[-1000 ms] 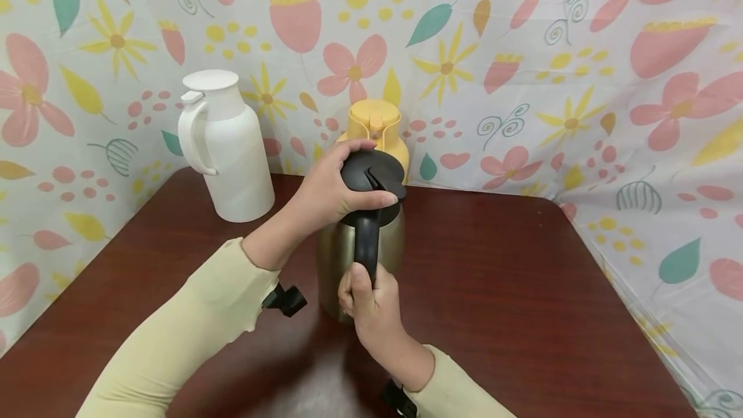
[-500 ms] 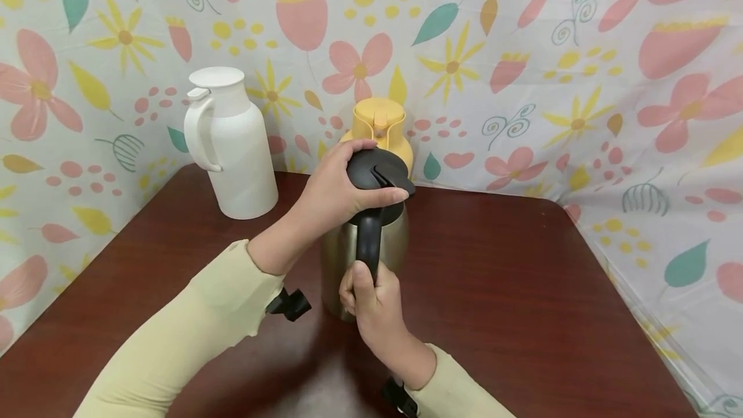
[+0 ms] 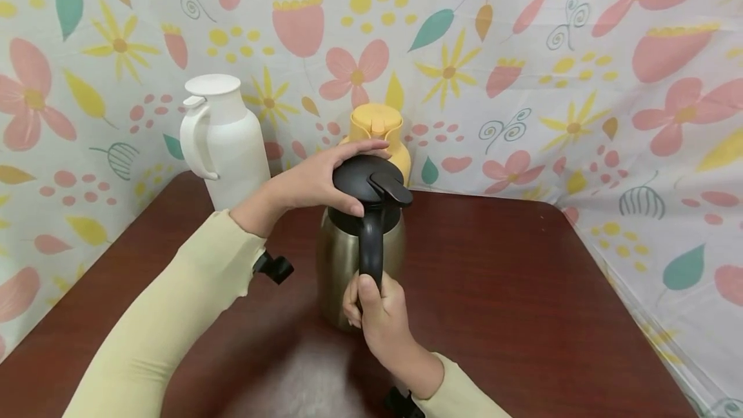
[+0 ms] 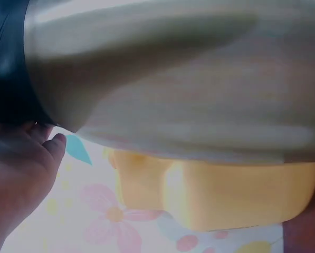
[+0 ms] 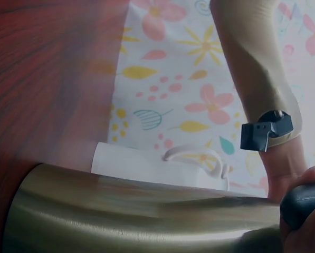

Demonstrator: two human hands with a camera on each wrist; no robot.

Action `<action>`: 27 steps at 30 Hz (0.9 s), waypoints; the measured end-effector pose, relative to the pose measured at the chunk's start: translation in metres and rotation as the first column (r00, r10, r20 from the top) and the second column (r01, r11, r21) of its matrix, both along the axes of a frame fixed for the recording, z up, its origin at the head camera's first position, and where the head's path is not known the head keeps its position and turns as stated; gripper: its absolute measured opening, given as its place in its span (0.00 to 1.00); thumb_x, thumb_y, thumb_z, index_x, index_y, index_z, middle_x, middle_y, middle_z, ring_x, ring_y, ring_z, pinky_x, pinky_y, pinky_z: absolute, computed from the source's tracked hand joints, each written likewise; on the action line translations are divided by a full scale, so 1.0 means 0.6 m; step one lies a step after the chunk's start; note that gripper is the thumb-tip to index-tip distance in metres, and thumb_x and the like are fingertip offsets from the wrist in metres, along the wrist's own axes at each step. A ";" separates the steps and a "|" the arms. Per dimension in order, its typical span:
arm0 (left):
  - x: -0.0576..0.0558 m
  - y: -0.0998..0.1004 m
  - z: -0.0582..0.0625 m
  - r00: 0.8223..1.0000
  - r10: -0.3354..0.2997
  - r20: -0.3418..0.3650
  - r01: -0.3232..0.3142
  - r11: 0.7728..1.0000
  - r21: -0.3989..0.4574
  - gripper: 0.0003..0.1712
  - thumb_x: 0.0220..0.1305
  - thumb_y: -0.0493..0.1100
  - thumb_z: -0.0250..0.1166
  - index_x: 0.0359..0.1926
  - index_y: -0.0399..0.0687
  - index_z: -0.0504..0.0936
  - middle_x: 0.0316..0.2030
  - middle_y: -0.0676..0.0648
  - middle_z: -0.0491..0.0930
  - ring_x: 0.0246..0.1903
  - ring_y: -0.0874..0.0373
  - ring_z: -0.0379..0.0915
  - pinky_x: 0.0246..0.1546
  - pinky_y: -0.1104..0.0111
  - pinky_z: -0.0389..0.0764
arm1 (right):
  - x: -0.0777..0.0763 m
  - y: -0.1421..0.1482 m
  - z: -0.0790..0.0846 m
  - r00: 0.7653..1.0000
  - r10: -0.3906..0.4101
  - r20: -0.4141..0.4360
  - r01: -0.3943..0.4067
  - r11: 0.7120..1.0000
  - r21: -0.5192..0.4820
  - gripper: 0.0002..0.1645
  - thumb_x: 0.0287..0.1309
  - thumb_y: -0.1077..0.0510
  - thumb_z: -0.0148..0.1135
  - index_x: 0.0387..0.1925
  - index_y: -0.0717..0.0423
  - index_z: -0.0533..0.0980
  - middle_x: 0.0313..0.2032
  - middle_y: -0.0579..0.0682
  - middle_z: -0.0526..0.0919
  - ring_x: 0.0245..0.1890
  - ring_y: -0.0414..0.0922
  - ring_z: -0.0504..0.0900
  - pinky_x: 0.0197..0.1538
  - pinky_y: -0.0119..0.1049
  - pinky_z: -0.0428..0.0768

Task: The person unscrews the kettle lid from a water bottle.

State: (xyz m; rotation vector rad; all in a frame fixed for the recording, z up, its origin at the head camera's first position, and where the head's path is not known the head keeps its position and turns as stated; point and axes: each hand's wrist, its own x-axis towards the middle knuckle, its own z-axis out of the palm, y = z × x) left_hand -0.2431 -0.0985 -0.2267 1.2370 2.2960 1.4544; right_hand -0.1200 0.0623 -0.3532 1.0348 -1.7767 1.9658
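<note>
A brushed-metal thermos jug (image 3: pixel 339 250) with a black lid (image 3: pixel 358 176) and black handle (image 3: pixel 371 244) stands upright on the table. My left hand (image 3: pixel 307 180) holds the lid from its left side, fingers over the far edge and thumb near the top of the handle. Lower down, my right hand (image 3: pixel 380 318) grips the handle, thumb uppermost. The left wrist view shows the jug's side (image 4: pixel 173 84) close up, with left fingers (image 4: pixel 41 142) at the black collar. In the right wrist view, the handle (image 5: pixel 299 205) appears at the right edge.
Directly behind the metal jug stands a yellow jug (image 3: pixel 377 121), partly hidden. A white jug (image 3: pixel 232 147) is at the back left, its base behind my left forearm. The dark red-brown table (image 3: pixel 493 276) meets a floral curtain (image 3: pixel 464 82) at the back.
My left thumb has slid left, off the lid's lever, and the lever shows more fully. The right hand keeps its grip on the handle. The view has shifted slightly.
</note>
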 end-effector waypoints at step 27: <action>0.043 0.036 -0.014 0.931 0.360 -0.053 -0.356 0.931 0.077 0.41 0.50 0.44 0.77 0.68 0.54 0.77 0.71 0.49 0.73 0.67 0.54 0.68 0.65 0.60 0.70 | -0.001 0.005 0.009 0.999 0.024 -0.028 -0.023 1.000 0.018 0.33 0.83 0.54 0.39 0.16 0.62 0.62 0.10 0.56 0.62 0.09 0.42 0.60 0.13 0.27 0.65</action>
